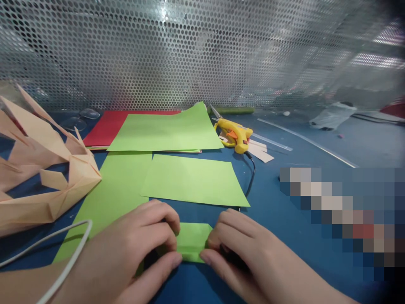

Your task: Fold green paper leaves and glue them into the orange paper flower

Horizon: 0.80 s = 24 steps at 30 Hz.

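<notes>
A small piece of green paper (193,240) lies in front of me, with a crease running along its near edge. My left hand (142,240) pinches its left end between thumb and curled fingers. On the opposite end, my right hand (243,249) grips the paper the same way, thumb at the near fold. Just beyond both hands rests a green paper rectangle (196,179). A longer green sheet (123,181) extends partly beneath my left hand and forearm.
At left stands a folded peach paper construction (72,177), near a white cable (79,249). Behind are a large green sheet (167,128), red paper (104,126), a yellow glue gun (237,133) and clear glue sticks (272,141). A perforated metal screen (190,55) borders the blue table (284,236).
</notes>
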Each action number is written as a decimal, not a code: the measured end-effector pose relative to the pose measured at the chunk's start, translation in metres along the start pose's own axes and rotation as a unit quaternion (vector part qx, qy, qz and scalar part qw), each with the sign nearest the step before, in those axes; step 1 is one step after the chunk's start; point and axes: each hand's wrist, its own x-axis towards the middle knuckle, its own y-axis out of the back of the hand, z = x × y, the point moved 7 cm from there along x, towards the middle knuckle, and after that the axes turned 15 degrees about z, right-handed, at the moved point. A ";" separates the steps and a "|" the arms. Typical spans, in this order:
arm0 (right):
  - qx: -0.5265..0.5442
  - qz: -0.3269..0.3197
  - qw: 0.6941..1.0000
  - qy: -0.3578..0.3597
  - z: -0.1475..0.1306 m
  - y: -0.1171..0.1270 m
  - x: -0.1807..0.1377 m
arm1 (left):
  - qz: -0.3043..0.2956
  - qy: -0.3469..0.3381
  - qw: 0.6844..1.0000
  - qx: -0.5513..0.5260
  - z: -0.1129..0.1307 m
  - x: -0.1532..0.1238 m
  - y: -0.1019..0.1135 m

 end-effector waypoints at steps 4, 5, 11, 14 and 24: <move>-0.024 0.003 1.000 0.008 0.002 -0.002 -0.001 | -0.031 -0.007 0.999 0.012 0.002 0.000 -0.005; -0.026 0.007 1.000 0.011 0.001 -0.003 -0.001 | -0.036 -0.014 0.999 0.027 0.002 0.001 -0.005; -0.053 0.036 0.998 0.022 -0.002 -0.005 0.001 | -0.022 -0.050 0.990 0.131 0.004 0.001 -0.006; -0.058 0.038 0.997 0.017 0.000 -0.003 0.000 | -0.013 -0.074 0.987 0.143 0.005 -0.002 -0.008; -0.068 0.043 0.997 0.005 0.003 -0.005 -0.005 | 0.019 -0.106 0.979 0.174 0.006 -0.003 -0.009</move>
